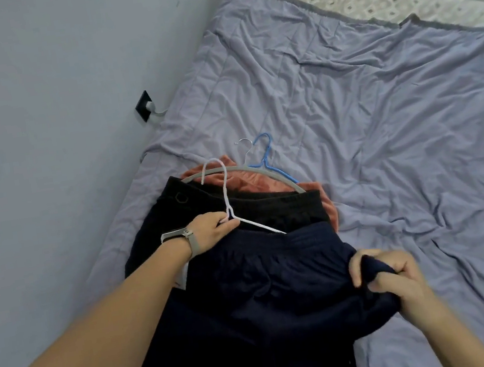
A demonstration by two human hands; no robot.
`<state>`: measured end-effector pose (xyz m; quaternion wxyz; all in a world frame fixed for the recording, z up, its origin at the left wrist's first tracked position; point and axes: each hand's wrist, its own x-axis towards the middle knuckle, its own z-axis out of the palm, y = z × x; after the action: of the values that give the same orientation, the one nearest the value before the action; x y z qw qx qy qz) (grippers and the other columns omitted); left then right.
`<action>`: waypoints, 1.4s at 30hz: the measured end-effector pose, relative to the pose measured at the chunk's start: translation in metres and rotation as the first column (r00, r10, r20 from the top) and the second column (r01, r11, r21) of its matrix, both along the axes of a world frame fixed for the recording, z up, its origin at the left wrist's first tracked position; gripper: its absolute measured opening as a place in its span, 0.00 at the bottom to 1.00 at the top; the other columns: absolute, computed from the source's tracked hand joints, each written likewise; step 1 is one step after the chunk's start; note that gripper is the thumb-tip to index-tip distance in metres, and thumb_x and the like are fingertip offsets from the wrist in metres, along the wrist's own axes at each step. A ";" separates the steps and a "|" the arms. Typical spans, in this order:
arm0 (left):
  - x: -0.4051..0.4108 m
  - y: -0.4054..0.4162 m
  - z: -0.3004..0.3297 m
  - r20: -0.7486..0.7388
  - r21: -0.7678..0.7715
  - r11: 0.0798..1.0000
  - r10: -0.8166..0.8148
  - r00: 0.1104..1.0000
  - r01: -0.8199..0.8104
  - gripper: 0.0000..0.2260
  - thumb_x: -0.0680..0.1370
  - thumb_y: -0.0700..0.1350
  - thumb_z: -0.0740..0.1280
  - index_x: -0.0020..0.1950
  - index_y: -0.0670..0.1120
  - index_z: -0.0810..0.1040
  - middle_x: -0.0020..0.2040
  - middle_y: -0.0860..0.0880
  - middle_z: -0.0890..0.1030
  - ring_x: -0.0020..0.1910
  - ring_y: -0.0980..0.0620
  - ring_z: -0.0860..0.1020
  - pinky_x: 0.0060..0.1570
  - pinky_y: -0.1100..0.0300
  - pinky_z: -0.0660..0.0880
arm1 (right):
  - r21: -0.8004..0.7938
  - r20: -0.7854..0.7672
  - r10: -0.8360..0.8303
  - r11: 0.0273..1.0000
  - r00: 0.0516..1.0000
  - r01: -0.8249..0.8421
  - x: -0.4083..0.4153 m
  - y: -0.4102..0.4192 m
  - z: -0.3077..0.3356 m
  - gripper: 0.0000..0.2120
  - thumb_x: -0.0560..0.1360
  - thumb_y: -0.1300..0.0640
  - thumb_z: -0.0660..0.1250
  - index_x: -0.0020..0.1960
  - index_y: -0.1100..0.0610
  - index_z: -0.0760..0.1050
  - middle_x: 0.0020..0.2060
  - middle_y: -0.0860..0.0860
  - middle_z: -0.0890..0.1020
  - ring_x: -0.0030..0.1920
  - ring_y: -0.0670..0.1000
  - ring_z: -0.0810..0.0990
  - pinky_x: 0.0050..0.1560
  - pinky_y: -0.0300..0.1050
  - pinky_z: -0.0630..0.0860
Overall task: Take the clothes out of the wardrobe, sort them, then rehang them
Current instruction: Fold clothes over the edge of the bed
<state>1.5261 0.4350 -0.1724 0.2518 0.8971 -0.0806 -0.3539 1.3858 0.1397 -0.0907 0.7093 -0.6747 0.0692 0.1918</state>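
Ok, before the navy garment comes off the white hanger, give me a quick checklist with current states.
1. Left hand grips the white hanger at its neck: ok.
2. Right hand holds a bunch of the navy garment: ok.
3. Garment free of the hanger: not ok, one hanger arm runs under the fabric.
4. Far hanger arm's position: cannot tell, hidden.
5. Bare bedspread beside the pile for laying it down: ok.
6. Grey hanger and blue hanger apart from the white one: ok.

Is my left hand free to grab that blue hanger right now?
Probably not yet. The left hand is gripping the white hanger. The blue hanger lies beyond it on the bed, partly under the grey hanger.
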 end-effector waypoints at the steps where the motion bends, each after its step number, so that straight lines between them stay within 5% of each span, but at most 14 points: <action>1: -0.007 0.006 0.000 0.056 0.027 0.999 0.039 0.998 -0.041 0.20 0.79 0.56 0.59 0.31 0.47 0.64 0.30 0.50 0.72 0.33 0.48 0.71 0.38 0.52 0.67 | -0.009 -0.022 -0.039 0.999 0.999 0.039 0.003 -0.006 -0.010 0.07 0.60 0.65 0.65 0.24 0.62 0.71 0.35 0.58 0.81 0.36 0.53 0.78 0.43 0.38 0.73; 5: -0.029 0.039 0.005 0.252 0.103 0.987 0.090 0.964 -0.119 0.23 0.81 0.53 0.55 0.27 0.47 0.65 0.26 0.51 0.72 0.31 0.46 0.72 0.34 0.54 0.64 | -0.149 -0.106 -0.214 0.969 0.971 0.197 0.039 -0.010 -0.051 0.20 0.72 0.58 0.64 0.49 0.78 0.76 0.52 0.54 0.84 0.55 0.49 0.81 0.61 0.41 0.74; 8: -0.038 0.063 0.011 0.281 0.096 0.989 0.081 0.956 -0.112 0.24 0.80 0.55 0.54 0.26 0.47 0.62 0.23 0.51 0.68 0.26 0.47 0.69 0.29 0.54 0.60 | -0.391 -0.102 -0.221 0.906 0.970 0.165 0.082 0.004 -0.080 0.10 0.76 0.55 0.66 0.47 0.61 0.81 0.47 0.52 0.85 0.49 0.45 0.80 0.56 0.44 0.74; 10: -0.040 0.074 0.016 0.281 0.130 0.988 0.039 0.959 -0.079 0.24 0.78 0.59 0.50 0.26 0.47 0.60 0.22 0.51 0.67 0.24 0.49 0.68 0.28 0.55 0.62 | -0.532 -0.157 -0.142 0.846 0.977 0.038 0.116 0.014 -0.109 0.09 0.74 0.50 0.68 0.49 0.54 0.78 0.53 0.51 0.82 0.52 0.49 0.79 0.58 0.49 0.75; 13: -0.043 0.081 0.021 0.253 0.204 0.978 -0.011 0.967 -0.043 0.24 0.80 0.57 0.51 0.27 0.48 0.61 0.23 0.51 0.69 0.24 0.50 0.68 0.31 0.52 0.67 | -0.777 -0.287 0.105 0.556 0.952 -0.295 0.158 0.032 -0.143 0.27 0.66 0.44 0.68 0.61 0.53 0.72 0.57 0.53 0.77 0.62 0.55 0.73 0.62 0.52 0.72; 15: -0.046 0.080 0.025 0.260 0.221 0.975 -0.033 0.965 -0.026 0.23 0.80 0.56 0.51 0.28 0.48 0.62 0.25 0.50 0.72 0.24 0.51 0.69 0.32 0.53 0.68 | -0.823 -0.371 0.166 0.397 0.914 -0.406 0.175 0.046 -0.150 0.30 0.69 0.47 0.67 0.66 0.58 0.66 0.60 0.58 0.75 0.64 0.60 0.70 0.64 0.53 0.69; 18: -0.051 0.079 0.029 0.271 0.201 0.979 -0.047 0.961 -0.009 0.23 0.80 0.57 0.53 0.28 0.48 0.63 0.23 0.51 0.69 0.24 0.52 0.68 0.30 0.58 0.64 | -0.823 -0.460 0.112 0.318 0.881 -0.470 0.187 0.055 -0.161 0.33 0.73 0.48 0.66 0.71 0.62 0.60 0.66 0.60 0.70 0.69 0.62 0.65 0.68 0.54 0.63; 21: -0.055 0.080 0.031 0.311 0.179 0.984 -0.074 0.948 0.018 0.28 0.75 0.66 0.48 0.31 0.45 0.69 0.24 0.51 0.70 0.25 0.51 0.69 0.29 0.59 0.63 | -0.848 -0.456 0.137 0.235 0.880 -0.476 0.190 0.053 -0.174 0.28 0.71 0.42 0.65 0.64 0.58 0.68 0.61 0.55 0.75 0.64 0.59 0.71 0.68 0.55 0.64; 23: -0.057 0.081 0.031 0.342 0.137 0.991 -0.056 0.938 0.009 0.32 0.70 0.69 0.42 0.33 0.45 0.72 0.25 0.50 0.73 0.26 0.50 0.71 0.28 0.60 0.63 | -0.842 -0.386 0.160 0.340 0.908 -0.418 0.189 0.053 -0.176 0.21 0.73 0.39 0.64 0.56 0.54 0.71 0.54 0.51 0.78 0.58 0.57 0.75 0.65 0.54 0.67; 25: -0.057 0.078 0.032 0.374 0.136 0.991 -0.062 0.925 0.011 0.33 0.69 0.69 0.41 0.35 0.46 0.74 0.27 0.50 0.75 0.27 0.50 0.73 0.27 0.63 0.60 | -0.772 -0.243 0.177 0.559 0.954 -0.301 0.183 0.058 -0.168 0.13 0.76 0.42 0.63 0.43 0.51 0.71 0.40 0.49 0.78 0.47 0.54 0.77 0.53 0.48 0.71; 28: -0.058 0.071 0.038 0.446 0.134 0.991 -0.069 0.892 0.010 0.32 0.69 0.69 0.42 0.36 0.47 0.76 0.27 0.50 0.76 0.27 0.50 0.73 0.26 0.65 0.59 | -0.646 -0.032 0.239 0.736 0.970 -0.202 0.164 0.067 -0.141 0.20 0.78 0.49 0.64 0.30 0.53 0.65 0.26 0.45 0.69 0.30 0.45 0.69 0.37 0.43 0.67; 34: -0.058 0.066 0.062 0.488 -0.014 0.995 0.094 0.868 -0.100 0.27 0.71 0.68 0.51 0.32 0.47 0.72 0.29 0.51 0.78 0.28 0.52 0.75 0.32 0.51 0.72 | -0.295 0.028 0.368 0.891 0.930 -0.344 0.100 0.073 -0.058 0.23 0.78 0.46 0.62 0.28 0.55 0.65 0.26 0.46 0.64 0.29 0.44 0.62 0.32 0.40 0.60; 38: -0.070 0.058 0.095 0.482 -0.195 0.952 0.302 0.823 -0.235 0.18 0.65 0.65 0.64 0.33 0.52 0.68 0.28 0.54 0.75 0.28 0.55 0.73 0.33 0.57 0.73 | -0.099 0.023 0.476 0.876 0.879 -0.471 0.056 0.082 -0.003 0.20 0.72 0.38 0.65 0.28 0.51 0.73 0.28 0.42 0.69 0.31 0.40 0.66 0.34 0.33 0.63; 42: -0.098 0.064 0.125 0.479 -0.250 0.933 0.351 0.805 -0.258 0.23 0.62 0.58 0.75 0.51 0.54 0.70 0.51 0.57 0.72 0.39 0.61 0.72 0.41 0.70 0.71 | -0.015 -0.011 0.510 0.860 0.860 -0.510 0.011 0.096 0.029 0.21 0.65 0.46 0.74 0.41 0.64 0.77 0.32 0.52 0.72 0.35 0.50 0.68 0.37 0.39 0.64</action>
<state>1.4277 0.4986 -0.0475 0.3512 0.9346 -0.0298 -0.0472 1.3971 0.2359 -0.0618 0.6272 -0.6747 -0.1073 0.3741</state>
